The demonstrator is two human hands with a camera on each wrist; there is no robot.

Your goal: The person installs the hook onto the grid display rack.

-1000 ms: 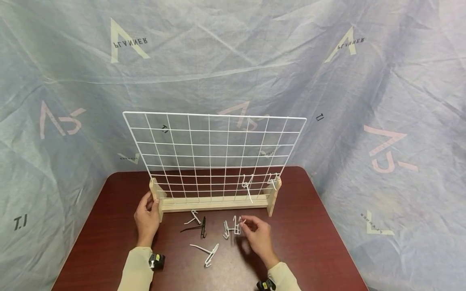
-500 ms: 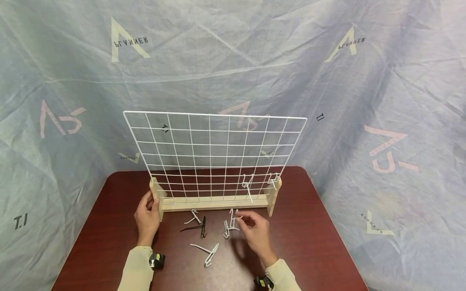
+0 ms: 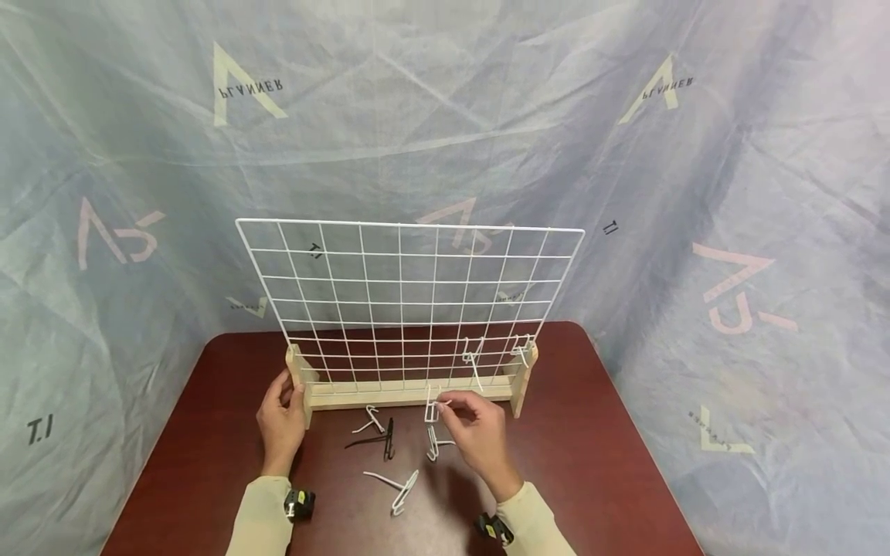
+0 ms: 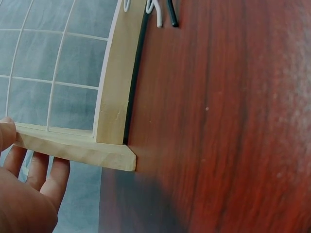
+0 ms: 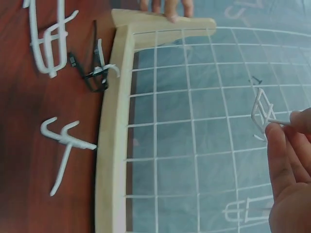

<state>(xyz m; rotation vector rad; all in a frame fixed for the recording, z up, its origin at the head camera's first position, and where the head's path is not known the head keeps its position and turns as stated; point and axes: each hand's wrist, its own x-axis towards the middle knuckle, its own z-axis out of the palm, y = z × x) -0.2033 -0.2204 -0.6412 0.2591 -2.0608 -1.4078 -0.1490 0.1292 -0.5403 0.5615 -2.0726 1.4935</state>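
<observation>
A white wire grid panel (image 3: pixel 399 225) stands upright in a wooden base (image 3: pixel 410 394). My left hand (image 3: pixel 281 425) grips the base's left upright (image 4: pixel 77 150), thumb on one side and fingers on the other. Between thumb and fingertips, my right hand (image 3: pixel 480 436) pinches a white wire hook (image 5: pixel 260 111) by its prong. The hook's two bent ends point up, overlapping the front rail in the head view. Towards the grid's lower right, two white hooks hang: one with a long prong (image 3: pixel 477 374) and another (image 3: pixel 520 350) by the right upright.
Several loose hooks lie on the dark red table (image 3: pixel 591 479) before the stand: a black hook (image 3: pixel 389 444), a white hook (image 3: pixel 403 493) nearest me, a white hook (image 3: pixel 433 446) below my right hand, and another (image 3: pixel 375 419) by the rail. Grey cloth (image 3: pixel 445 116) surrounds the table.
My right hand has carried the pinched hook left and forward, from over the table up to the base's front rail. The left hand stays on the upright.
</observation>
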